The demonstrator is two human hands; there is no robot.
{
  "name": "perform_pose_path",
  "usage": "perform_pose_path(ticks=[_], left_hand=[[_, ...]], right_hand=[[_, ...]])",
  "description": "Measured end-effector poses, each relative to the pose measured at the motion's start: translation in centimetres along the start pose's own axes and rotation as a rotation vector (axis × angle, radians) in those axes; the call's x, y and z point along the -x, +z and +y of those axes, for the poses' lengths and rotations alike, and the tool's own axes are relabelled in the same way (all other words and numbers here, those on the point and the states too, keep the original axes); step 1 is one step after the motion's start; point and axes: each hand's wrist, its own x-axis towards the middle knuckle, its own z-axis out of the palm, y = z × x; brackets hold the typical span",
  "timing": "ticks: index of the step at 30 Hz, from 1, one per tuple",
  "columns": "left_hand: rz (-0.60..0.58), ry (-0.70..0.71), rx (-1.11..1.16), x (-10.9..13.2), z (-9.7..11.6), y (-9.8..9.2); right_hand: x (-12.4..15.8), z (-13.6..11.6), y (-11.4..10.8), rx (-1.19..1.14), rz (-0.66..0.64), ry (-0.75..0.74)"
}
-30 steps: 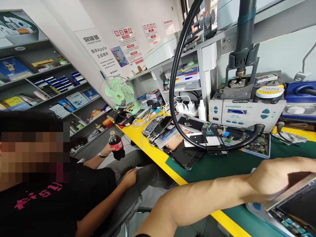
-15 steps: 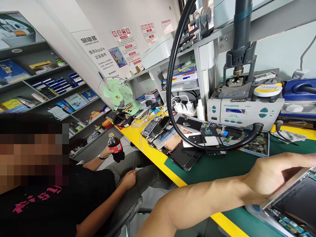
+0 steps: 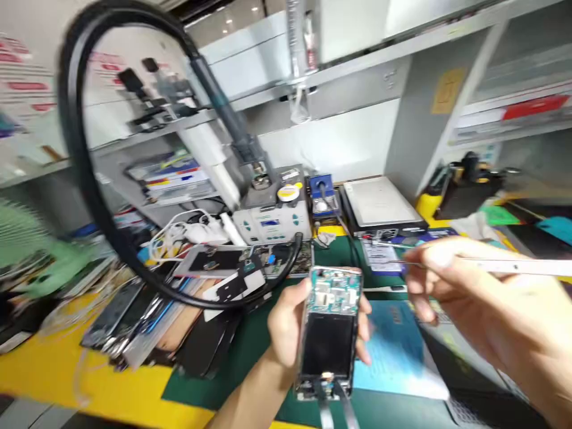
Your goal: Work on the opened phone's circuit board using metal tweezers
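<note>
An opened phone is gripped upright in my left hand, thumb on its left edge and fingertips round the right. Its teal circuit board shows at the top, a black panel below. Two ribbon-like strips hang from its bottom end. My right hand is raised to the right of the phone, pinching a long thin metal tool whose tip points left. The tool does not touch the phone.
A black hose loops over the left side. Behind the phone stand a soldering station and a parts tray. Phone parts pile up at left. A blue sheet lies right on the green mat.
The view has swung right, and the seated person with the bottle is out of sight. The phone and my left hand now appear near the middle; my right hand with the tool has come into view.
</note>
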Motion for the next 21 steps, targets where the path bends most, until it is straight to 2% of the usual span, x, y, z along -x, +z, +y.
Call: perform_pose_path(ticks=[2, 5, 8, 12, 18, 21], left_hand=[[-0.004, 0.005, 0.002, 0.3, 0.2, 0.9], [0.034, 0.029, -0.031, 0.5, 0.0, 1.9], [0.081, 0.043, -0.081, 0.7, -0.2, 2.2], [0.066, 0.029, -0.118, 1.0, -0.2, 2.3], [0.060, 0.064, -0.101, 1.0, -0.7, 2.9], [0.051, 0.071, -0.082, 0.8, -0.8, 3.1]], right_hand=[[0.6, -0.4, -0.2, 0.001, 0.023, -0.021], [0.9, -0.6, 0.9, -0.038, -0.018, -0.029], [0.9, -0.6, 2.1, -0.140, -0.078, -0.019], [1.0, -0.1, 2.5, -0.257, -0.110, 0.025], [1.7, 0.8, 2.0, 0.000, -0.058, -0.114], [2.0, 1.2, 1.8, 0.070, -0.072, -0.123]])
